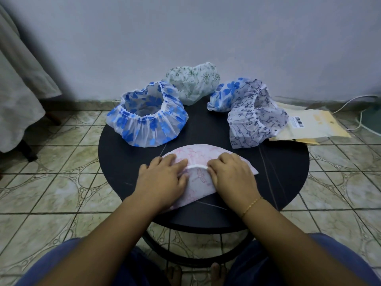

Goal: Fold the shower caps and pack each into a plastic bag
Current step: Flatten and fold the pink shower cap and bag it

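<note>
A: How far along is the folding?

B: Early, I'd judge. The pink cap (198, 162) lies flattened on the round black table (288, 172), and both hands are on it. The left hand (162, 178) lies on its left part, fingers bent at the knuckles and pressing down. The right hand (231, 174) does the same on the right part, fingertips tucked in by the white elastic edge (196, 166) that bunches up between the two hands. Whether any finger actually pinches that edge, I cannot tell.

A: So nothing is packed?

B: Nothing that shows. Beyond the left hand stands a blue flowered cap (148, 114), puffed up and open. Beyond the right hand sits a cap with dark music notes (253, 122), with another blue flowered one (226, 93) touching it behind. Farther off, between those, is a green sprigged cap (193, 83). All four look unfolded. The packets (309, 126) lie far to the right of the right hand, hanging past the table's rim.

A: What's unclear?

B: How many folds the pink cap already has; the hands cover much of it. How many packets lie stacked there, and whether any holds a cap, is hard to make out. The near part of the table is hidden by the forearms.
</note>
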Available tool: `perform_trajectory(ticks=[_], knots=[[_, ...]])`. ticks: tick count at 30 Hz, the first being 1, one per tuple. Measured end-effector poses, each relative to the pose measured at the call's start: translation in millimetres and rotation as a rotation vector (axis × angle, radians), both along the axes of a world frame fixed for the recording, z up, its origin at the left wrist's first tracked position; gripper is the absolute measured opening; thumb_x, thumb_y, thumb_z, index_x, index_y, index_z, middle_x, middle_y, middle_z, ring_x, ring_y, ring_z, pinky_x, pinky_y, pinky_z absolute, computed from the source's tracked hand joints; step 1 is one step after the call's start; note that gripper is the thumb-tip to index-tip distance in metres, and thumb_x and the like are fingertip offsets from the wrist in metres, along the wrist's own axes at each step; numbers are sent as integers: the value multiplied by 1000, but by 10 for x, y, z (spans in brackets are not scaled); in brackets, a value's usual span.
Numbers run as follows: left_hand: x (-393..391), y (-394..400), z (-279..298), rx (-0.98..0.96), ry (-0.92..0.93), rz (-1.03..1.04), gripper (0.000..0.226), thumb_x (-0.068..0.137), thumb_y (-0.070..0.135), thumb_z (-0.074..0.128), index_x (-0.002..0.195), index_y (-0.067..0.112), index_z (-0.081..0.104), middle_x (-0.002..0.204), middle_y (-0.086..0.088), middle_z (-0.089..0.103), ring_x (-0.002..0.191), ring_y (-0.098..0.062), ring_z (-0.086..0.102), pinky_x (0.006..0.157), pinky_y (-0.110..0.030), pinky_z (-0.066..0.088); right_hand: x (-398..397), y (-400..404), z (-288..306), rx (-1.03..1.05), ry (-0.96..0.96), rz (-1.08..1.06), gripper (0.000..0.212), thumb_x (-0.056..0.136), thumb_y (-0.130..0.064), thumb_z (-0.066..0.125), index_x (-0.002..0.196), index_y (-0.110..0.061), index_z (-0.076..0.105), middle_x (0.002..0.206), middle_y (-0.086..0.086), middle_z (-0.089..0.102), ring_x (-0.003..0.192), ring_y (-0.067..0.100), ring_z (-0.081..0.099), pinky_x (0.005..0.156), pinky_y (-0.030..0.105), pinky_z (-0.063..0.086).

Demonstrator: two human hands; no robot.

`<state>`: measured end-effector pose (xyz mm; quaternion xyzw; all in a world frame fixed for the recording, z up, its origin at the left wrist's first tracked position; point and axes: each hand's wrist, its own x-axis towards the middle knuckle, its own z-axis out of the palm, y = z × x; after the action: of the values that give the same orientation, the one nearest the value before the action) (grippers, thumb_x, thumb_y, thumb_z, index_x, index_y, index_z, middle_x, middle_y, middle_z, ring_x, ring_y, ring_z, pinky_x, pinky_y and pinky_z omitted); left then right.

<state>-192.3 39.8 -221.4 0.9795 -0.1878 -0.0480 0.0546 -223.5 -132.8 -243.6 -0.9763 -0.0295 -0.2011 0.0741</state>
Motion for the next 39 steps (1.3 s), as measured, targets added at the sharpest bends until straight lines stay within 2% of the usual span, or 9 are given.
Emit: perform_trajectory(ticks=[3,7,10,12,15,18,27,33,39], knots=[[-21,94,-5,-54,-118,-4,42,97,48,30,137,45,39,144,9,37,127,-17,36,98,-37,37,16,-20,-5,40,52,25,33,83,-37,43,80,-19,71,75,-1,61,69,22,57,56,32,47],[18,275,6,-129,-146,19,36,95,43,37,125,43,55,124,13,49,110,-9,46,82,-28,44,4,33,26,55,68,68,40,85,-43,38,89,-21,72,84,-3,66,74,22,61,63,33,47],[42,374,6,-180,-111,35,31,94,37,42,118,41,61,114,15,50,103,-6,49,75,-26,45,36,73,75,96,158,139,51,88,-51,30,107,-21,67,108,-2,65,101,21,60,82,37,43],[48,408,8,-215,-90,33,29,94,33,43,115,39,63,110,16,50,96,-4,51,74,-25,45,83,67,85,116,249,183,51,93,-53,29,125,-22,55,134,-4,51,127,13,43,104,36,27],[46,436,14,-254,-67,-3,28,94,30,46,116,34,64,106,16,48,90,-4,53,74,-22,43,180,38,49,122,311,204,37,97,-46,37,124,-21,45,145,-3,38,139,11,24,115,37,2],[44,437,10,-305,-50,-57,26,91,29,51,112,32,66,102,18,48,89,-2,54,72,-14,41,228,19,64,39,325,143,35,96,-46,38,121,-25,49,154,-4,23,144,13,8,113,41,6],[15,316,-81,-485,-93,-429,16,73,14,64,82,24,73,90,16,67,88,2,57,79,-19,48,252,-108,126,21,306,99,36,99,-32,36,134,-31,45,135,-12,45,126,11,32,90,34,21],[-19,308,-20,-488,84,-421,23,69,36,52,82,34,71,103,24,61,100,8,54,83,-13,45,189,-240,132,263,311,152,24,93,-14,48,100,-31,64,137,-13,48,128,6,34,83,23,15],[-9,345,35,-388,237,-437,28,65,43,83,90,42,71,118,30,48,115,10,40,94,-6,32,-88,-430,156,220,304,253,30,89,-8,56,96,-32,74,105,-22,56,106,6,38,92,30,26]])
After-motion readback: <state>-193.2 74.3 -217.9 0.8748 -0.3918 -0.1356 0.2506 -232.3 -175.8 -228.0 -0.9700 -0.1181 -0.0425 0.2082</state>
